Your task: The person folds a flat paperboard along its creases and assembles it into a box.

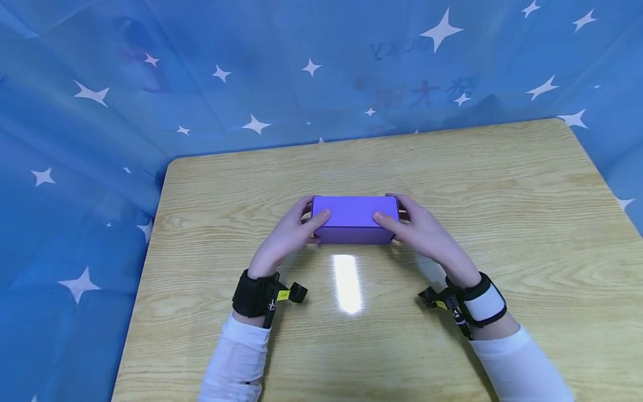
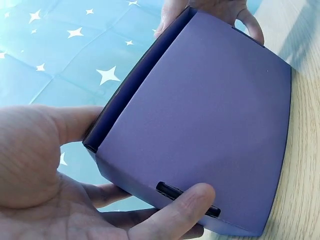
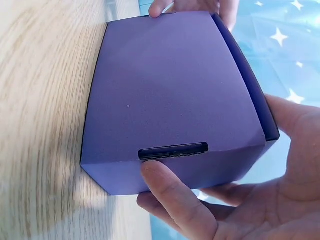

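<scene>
A purple cardboard box (image 1: 351, 213) is held between both hands above the middle of the wooden table. My left hand (image 1: 285, 235) grips its left end, with the thumb on top and the other fingers around the end. On the opposite end, my right hand (image 1: 431, 233) holds it in much the same way. The wrist views show a large flat face of the box (image 2: 200, 115), with a dark slot near each end and a gap along one edge under the lid. Whether the underside touches the tabletop, I cannot tell.
The wood-grain table (image 1: 226, 190) spreads around the box, with a bright light reflection (image 1: 347, 283) in front of it. Blue cloth with white stars (image 1: 281, 72) hangs behind and at the sides. Each wrist wears a black strap (image 1: 251, 295) with a small camera.
</scene>
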Demonstrator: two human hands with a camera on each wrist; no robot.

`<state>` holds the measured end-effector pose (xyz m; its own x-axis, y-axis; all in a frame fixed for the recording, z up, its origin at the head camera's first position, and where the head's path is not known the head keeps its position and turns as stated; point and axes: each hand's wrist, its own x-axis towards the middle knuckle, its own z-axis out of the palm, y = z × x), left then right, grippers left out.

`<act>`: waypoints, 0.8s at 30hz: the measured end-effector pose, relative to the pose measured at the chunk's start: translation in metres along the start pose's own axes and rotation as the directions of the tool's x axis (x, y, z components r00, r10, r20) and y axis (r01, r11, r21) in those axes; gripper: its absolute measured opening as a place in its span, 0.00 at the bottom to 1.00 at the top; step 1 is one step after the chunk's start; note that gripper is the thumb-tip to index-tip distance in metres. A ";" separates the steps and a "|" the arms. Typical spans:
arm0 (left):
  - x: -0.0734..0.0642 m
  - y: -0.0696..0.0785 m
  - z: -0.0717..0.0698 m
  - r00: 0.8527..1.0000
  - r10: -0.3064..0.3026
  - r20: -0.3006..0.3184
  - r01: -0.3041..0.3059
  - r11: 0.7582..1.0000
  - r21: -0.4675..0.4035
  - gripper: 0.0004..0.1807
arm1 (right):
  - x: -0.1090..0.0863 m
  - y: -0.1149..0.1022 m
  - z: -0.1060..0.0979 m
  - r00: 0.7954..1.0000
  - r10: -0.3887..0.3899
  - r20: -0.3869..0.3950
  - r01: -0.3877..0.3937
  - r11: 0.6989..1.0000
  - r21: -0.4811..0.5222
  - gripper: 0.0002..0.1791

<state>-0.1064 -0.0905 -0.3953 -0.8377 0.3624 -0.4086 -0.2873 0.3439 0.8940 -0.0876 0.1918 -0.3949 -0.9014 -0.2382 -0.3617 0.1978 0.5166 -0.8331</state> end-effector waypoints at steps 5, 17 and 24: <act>-0.001 0.000 0.001 0.999 0.014 -0.029 -0.013 1.000 0.027 0.38 | 0.001 0.000 0.001 0.998 -0.037 -0.042 0.034 0.997 -0.064 0.46; 0.002 -0.002 0.007 0.971 0.232 -0.062 -0.209 0.944 0.255 0.31 | 0.003 0.004 0.006 0.952 -0.259 -0.161 0.213 0.942 -0.258 0.41; 0.003 -0.003 0.009 0.943 0.330 -0.029 -0.290 0.864 0.411 0.27 | -0.001 0.006 0.002 0.948 -0.285 -0.142 0.228 0.919 -0.323 0.39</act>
<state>-0.1038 -0.0826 -0.4011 -0.8987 0.4302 -0.0847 0.1856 0.5481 0.8156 -0.0842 0.1933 -0.4002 -0.9656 -0.2560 -0.0459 -0.1479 0.6856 -0.7128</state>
